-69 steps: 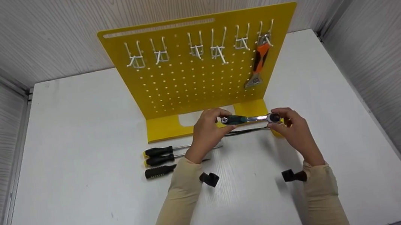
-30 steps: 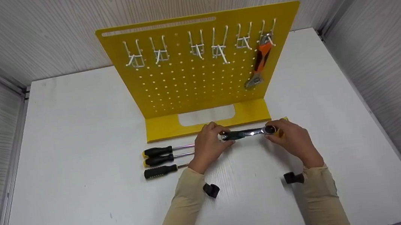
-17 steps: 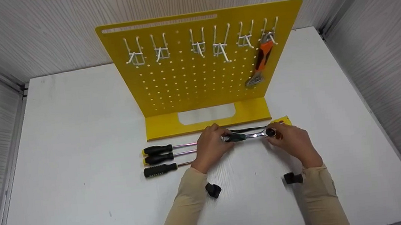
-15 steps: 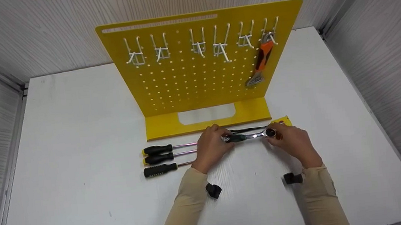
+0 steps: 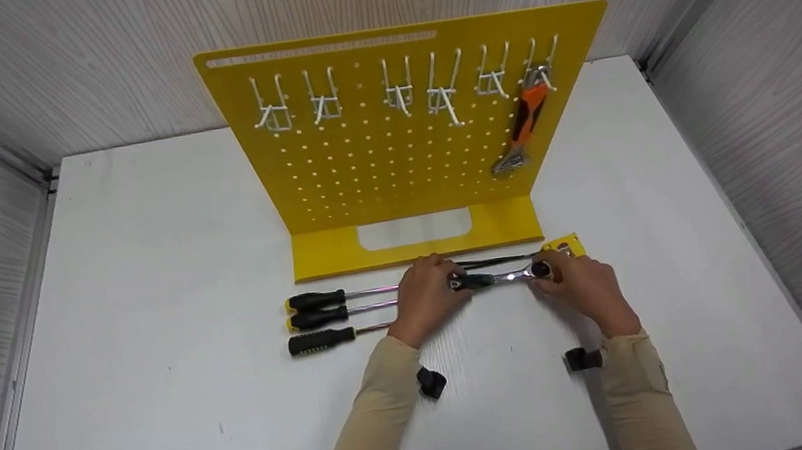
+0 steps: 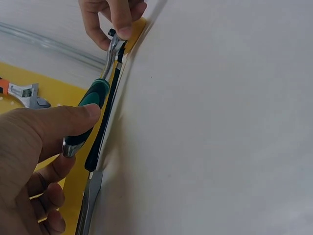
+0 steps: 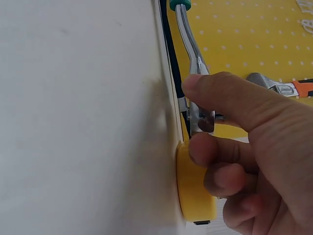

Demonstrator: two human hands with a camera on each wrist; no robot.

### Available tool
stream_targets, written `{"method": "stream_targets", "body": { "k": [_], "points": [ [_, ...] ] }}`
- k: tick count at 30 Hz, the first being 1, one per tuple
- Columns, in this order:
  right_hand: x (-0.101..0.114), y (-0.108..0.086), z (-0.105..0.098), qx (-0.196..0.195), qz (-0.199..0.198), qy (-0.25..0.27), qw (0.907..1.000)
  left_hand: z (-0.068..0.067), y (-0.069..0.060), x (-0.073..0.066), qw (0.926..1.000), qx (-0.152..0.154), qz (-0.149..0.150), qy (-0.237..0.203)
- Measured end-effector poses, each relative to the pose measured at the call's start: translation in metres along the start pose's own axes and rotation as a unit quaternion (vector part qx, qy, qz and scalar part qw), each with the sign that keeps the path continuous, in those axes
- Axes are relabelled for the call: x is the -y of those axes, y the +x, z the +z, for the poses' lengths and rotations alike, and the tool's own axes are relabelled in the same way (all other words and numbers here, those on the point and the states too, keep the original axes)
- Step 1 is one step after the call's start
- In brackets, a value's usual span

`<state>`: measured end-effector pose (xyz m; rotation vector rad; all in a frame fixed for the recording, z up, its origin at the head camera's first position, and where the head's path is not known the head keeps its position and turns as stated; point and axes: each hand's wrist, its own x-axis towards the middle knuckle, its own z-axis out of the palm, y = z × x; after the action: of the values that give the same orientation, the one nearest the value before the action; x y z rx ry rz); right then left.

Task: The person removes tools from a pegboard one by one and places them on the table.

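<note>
Held level between both hands is a ratchet wrench (image 5: 509,277) with a black and green handle and a chrome neck. My left hand (image 5: 428,297) pinches the handle's end between thumb and finger, the other fingers loosely curled. At the opposite end, my right hand (image 5: 587,285) pinches the ratchet head between thumb and forefinger. Behind the wrench, a dark slim long tool (image 6: 105,120) lies on the table. A yellow tape measure (image 7: 195,188) stands close to my right fingers, partly hidden by them in the head view.
A yellow pegboard (image 5: 379,167) with several white hooks stands behind. An orange-handled adjustable wrench (image 5: 524,116) hangs at its right. Three screwdrivers lie at left: the upper (image 5: 315,300), the middle (image 5: 317,318) and the lower (image 5: 321,340), their tips behind my left hand.
Both hands have brought the ratchet wrench down and nearer the front edge, keeping it sideways. More of the tape measure and the dark slim tool now shows behind. The grip looks the same.
</note>
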<state>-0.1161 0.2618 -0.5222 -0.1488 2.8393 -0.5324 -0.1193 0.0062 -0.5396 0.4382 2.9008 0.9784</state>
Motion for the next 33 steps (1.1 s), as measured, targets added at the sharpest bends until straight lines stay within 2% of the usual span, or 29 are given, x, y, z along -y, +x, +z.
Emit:
{"method": "stream_targets", "body": {
  "k": [5,11,16,22,33],
  "points": [
    [-0.0031,-0.0003,0.0032,-0.006,-0.008,-0.017,0.9998,0.0023,-0.0006,-0.0002,0.9999,0.01,-0.008,-0.002],
    [-0.0043,0.0,0.0058,-0.012,-0.014,-0.025,0.9995,0.0039,-0.0005,-0.0003,1.0,0.006,-0.008,0.0],
    [-0.0037,0.0012,0.0062,-0.008,-0.005,-0.021,0.9997,0.0048,-0.0003,-0.0005,1.0,0.003,-0.003,0.008],
    [-0.0019,0.0017,0.0055,0.006,0.005,-0.016,0.9998,0.0047,0.0,0.0001,0.9997,0.014,-0.01,0.019],
    [-0.0023,0.0017,0.0065,0.002,0.012,0.0,0.9999,0.0015,-0.0006,0.0016,0.9996,0.021,-0.015,0.014]
  ]
}}
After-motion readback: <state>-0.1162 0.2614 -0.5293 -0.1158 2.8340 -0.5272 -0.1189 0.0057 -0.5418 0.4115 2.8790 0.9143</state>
